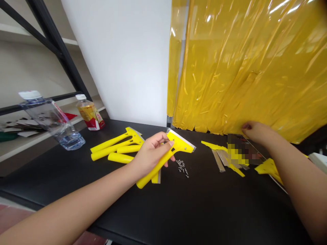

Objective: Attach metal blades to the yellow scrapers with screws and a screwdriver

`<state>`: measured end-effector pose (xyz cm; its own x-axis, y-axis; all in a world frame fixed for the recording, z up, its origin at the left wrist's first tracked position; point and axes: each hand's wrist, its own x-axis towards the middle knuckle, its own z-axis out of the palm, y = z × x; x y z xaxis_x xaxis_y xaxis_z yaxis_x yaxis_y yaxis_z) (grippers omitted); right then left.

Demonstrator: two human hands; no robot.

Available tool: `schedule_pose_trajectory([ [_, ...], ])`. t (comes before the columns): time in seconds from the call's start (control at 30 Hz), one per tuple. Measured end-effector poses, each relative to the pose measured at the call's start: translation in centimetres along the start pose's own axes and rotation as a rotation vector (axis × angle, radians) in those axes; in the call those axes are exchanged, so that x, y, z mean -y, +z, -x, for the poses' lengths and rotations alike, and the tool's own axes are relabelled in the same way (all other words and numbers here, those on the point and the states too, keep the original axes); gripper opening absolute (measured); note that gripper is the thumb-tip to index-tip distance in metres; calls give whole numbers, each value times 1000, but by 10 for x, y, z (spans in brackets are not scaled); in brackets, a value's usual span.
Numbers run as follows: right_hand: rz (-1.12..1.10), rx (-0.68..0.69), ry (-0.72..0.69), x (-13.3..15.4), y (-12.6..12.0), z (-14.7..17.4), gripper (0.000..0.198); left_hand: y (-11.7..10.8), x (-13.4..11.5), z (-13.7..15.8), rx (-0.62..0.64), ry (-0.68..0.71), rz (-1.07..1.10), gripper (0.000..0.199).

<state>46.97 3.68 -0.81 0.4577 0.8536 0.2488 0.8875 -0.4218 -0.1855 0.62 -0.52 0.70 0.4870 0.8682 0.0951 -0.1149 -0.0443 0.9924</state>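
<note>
"What was largest?"
"The yellow sheet (217, 68), far right, then the black table (204, 211)."
"And the hands?"
"The right hand (255, 130), far right, was curled; I couldn't tell whether it held anything. The left hand (150, 149), mid-table, was closed around a yellow scraper (181, 143), with more scrapers (109, 142) lying left."
"Smallest?"
"Loose screws and nuts (181, 165), just right of that hand."
</note>
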Motion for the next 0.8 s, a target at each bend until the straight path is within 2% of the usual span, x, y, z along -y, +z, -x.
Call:
schedule_pose_trajectory([
  [0.1, -34, -17, 0, 31, -23, 14, 32, 0, 0, 0, -15, -5, -20, 26],
  [0.17, -85, -111, -26, 56, -43, 27, 30, 0, 1, -1, -29, -5, -27, 26],
  [0.3, -208, -295, -87, 100, -83, 57, 40, -3, 3, -4, -43, -4, -8, 25],
  [0.4, -315, -265, -91, 117, -98, 76, 49, -4, 4, -4, -54, -14, -1, 25],
  [0.5, -476, -137, -125, 125, -88, 90, 54, -4, 3, -4, -60, -14, -4, 26],
  [0.67, -825, 206, -209, 148, -32, 102, 63, -3, 2, -2, -74, -17, -19, 27],
  [0.8, -1007, 308, -253, 169, 3, 110, 58, -4, 2, -3, -79, 0, -15, 26],
])
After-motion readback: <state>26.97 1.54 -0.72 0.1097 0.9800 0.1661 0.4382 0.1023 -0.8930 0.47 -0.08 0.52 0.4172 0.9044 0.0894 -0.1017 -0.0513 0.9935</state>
